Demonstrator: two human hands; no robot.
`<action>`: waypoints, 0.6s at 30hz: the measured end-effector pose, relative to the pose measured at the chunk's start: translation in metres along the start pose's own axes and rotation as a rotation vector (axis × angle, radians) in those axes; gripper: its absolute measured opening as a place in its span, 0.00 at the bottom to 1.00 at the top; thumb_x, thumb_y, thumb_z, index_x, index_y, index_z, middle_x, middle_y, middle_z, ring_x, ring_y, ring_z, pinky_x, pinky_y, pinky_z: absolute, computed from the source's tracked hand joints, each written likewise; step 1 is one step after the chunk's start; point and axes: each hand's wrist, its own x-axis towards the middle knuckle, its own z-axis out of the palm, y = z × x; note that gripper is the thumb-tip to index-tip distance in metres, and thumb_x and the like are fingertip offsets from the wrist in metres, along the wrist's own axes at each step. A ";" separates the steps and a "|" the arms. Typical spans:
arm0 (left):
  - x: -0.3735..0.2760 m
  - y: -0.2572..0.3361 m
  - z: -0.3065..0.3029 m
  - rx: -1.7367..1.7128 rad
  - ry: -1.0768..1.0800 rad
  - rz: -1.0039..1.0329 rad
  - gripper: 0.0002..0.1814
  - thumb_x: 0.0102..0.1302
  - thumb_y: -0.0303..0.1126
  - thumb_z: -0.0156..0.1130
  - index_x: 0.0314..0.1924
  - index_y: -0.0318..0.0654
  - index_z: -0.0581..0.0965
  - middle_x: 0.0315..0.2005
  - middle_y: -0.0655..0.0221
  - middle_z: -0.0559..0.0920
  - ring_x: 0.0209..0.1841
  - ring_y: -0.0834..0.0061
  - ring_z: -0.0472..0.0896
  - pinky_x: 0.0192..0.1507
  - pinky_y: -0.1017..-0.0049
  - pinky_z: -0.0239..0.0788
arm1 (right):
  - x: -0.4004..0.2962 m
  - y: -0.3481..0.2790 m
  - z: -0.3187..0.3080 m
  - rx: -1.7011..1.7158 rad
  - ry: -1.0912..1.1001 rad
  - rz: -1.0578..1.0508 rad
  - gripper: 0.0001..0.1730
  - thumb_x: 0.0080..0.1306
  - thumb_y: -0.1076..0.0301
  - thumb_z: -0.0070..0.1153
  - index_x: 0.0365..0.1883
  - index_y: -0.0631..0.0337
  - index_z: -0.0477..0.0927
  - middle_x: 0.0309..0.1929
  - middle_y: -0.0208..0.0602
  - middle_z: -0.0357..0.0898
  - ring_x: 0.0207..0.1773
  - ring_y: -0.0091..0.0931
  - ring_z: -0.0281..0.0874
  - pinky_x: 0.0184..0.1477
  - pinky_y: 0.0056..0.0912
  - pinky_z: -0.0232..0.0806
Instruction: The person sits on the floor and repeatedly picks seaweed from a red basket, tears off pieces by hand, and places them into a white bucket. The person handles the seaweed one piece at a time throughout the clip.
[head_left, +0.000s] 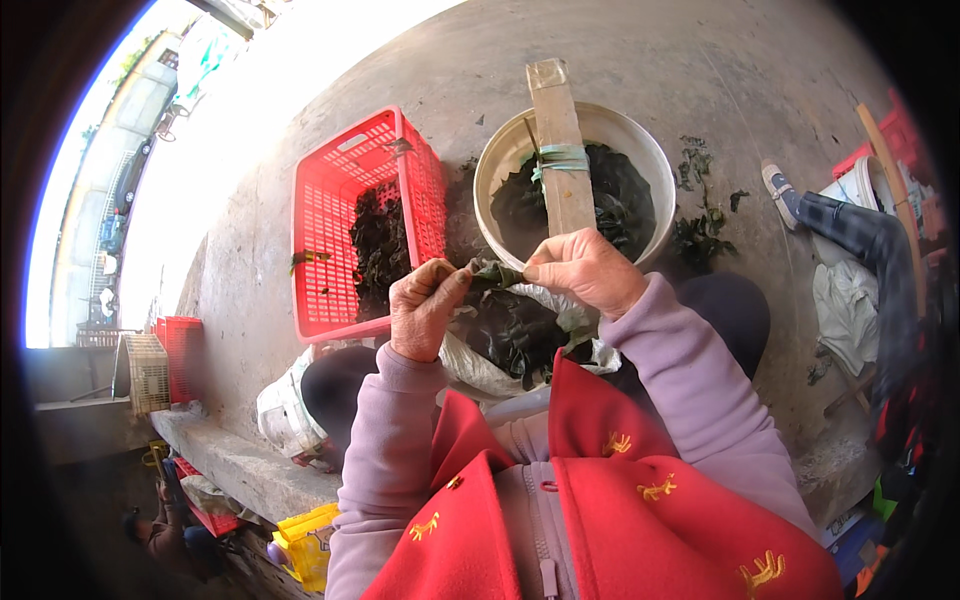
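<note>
A strip of dark green seaweed (495, 277) is stretched between my two hands. My left hand (424, 307) pinches one end, thumb against the bent fingers, and my right hand (589, 271) grips the other. Below them, more dark seaweed (510, 334) lies in a white woven sack (472, 367) between my knees. Just beyond my right hand stands a round pale bucket (660, 180) holding seaweed. A wooden board (561, 202) crosses it, with green cord (564, 157) tied around. A thin dark piece (532, 139), not clearly identifiable, sticks up beside the board.
A red plastic crate (421, 180) on the left holds dark seaweed (379, 247). Loose scraps (701, 236) lie on the concrete floor (720, 105). Another person's leg (855, 225) extends at right near a white sack (846, 307). A concrete ledge (240, 454) runs at lower left; another person (172, 532) is beyond it.
</note>
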 end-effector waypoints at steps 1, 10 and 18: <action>0.001 -0.001 -0.006 -0.086 0.047 -0.073 0.12 0.63 0.28 0.58 0.20 0.38 0.73 0.14 0.80 0.69 0.18 0.91 0.62 0.20 0.86 0.52 | 0.001 -0.005 -0.006 -0.020 0.070 -0.026 0.06 0.60 0.70 0.56 0.26 0.63 0.78 0.17 0.20 0.70 0.15 0.09 0.56 0.15 0.14 0.45; 0.025 0.006 0.000 0.417 -0.105 0.389 0.23 0.59 0.38 0.61 0.50 0.31 0.72 0.44 0.60 0.76 0.50 0.68 0.71 0.55 0.71 0.60 | -0.007 -0.023 -0.010 0.128 0.148 -0.027 0.09 0.61 0.71 0.57 0.23 0.66 0.77 0.12 0.22 0.66 0.12 0.11 0.55 0.15 0.16 0.45; 0.057 0.021 0.018 -0.030 -0.425 -0.233 0.05 0.64 0.28 0.56 0.38 0.35 0.75 0.25 0.79 0.74 0.28 0.89 0.66 0.30 0.86 0.60 | 0.008 -0.050 -0.024 -0.152 0.208 -0.052 0.06 0.58 0.73 0.57 0.22 0.64 0.76 0.15 0.26 0.71 0.16 0.12 0.62 0.17 0.16 0.53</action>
